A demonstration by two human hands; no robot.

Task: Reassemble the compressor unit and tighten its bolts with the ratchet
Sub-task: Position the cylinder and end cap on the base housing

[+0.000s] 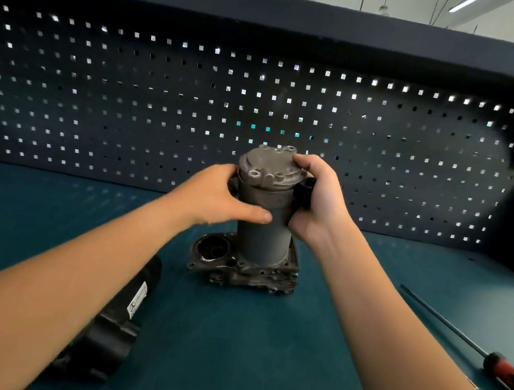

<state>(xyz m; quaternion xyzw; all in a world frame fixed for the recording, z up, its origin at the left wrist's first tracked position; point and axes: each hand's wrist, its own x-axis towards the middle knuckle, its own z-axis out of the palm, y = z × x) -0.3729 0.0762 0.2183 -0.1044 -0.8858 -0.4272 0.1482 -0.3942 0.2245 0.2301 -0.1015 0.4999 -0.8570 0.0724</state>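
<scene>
Our left hand [218, 193] and right hand [315, 201] both gripped the compressor unit [263, 230], upright on the tabletop [257, 348] midway toward its back edge. We judged it heavy, rigid cast metal, perhaps oily, best held around the cylinder body.
</scene>
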